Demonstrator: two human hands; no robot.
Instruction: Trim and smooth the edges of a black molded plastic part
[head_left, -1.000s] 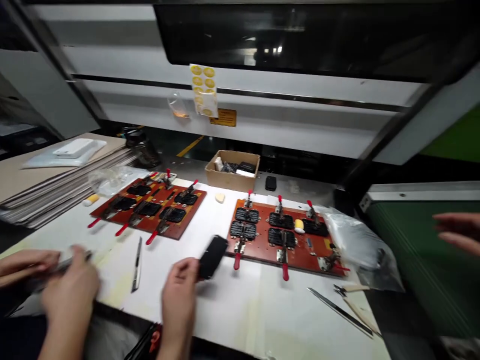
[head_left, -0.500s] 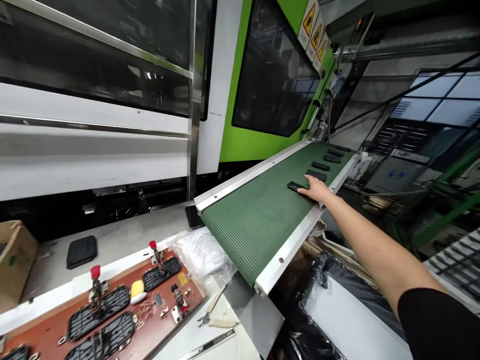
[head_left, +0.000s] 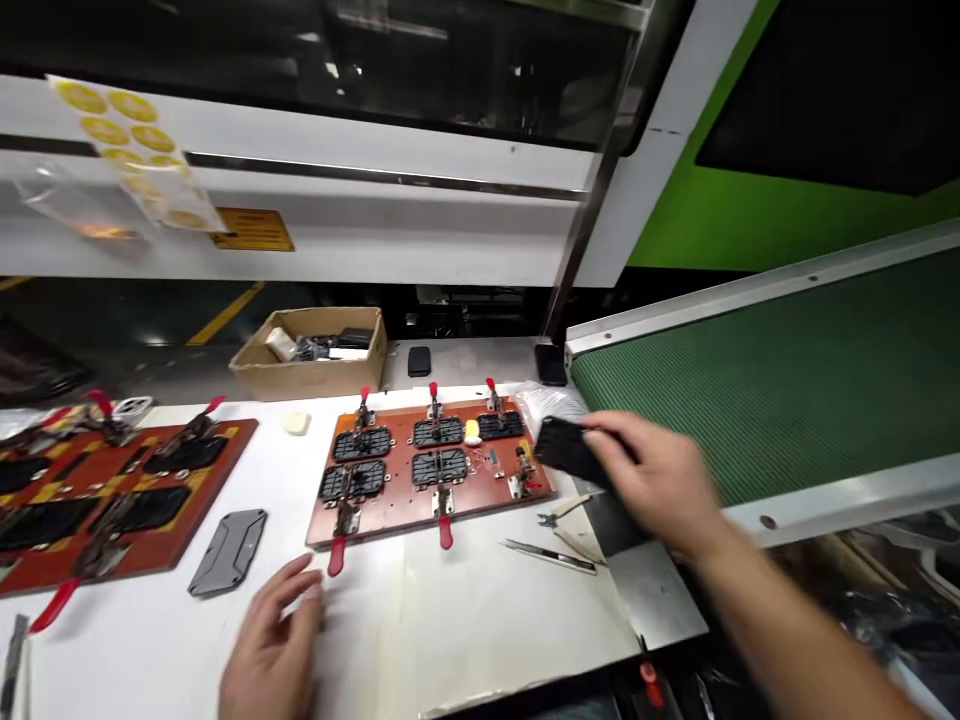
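My right hand (head_left: 660, 480) grips a flat black plastic part (head_left: 566, 448) and holds it just right of a red-brown clamp board (head_left: 397, 500). That board carries several black parts under red-handled toggle clamps, plus a small yellow-and-white piece (head_left: 472, 431). My left hand (head_left: 274, 645) hovers low over the white table (head_left: 465, 600) with fingers apart and nothing in it. A grey flat part (head_left: 229, 550) lies on the table left of that hand.
A second clamp board (head_left: 52, 555) sits at far left. A cardboard box (head_left: 311, 355) stands at the back. A green conveyor belt (head_left: 772, 390) slopes up on the right. A blade (head_left: 551, 555) and cutters (head_left: 559, 515) lie near the board's right end.
My right hand has come back from the conveyor belt with a black part in it and now hovers by the clamp board. The view has swung back left to the table.
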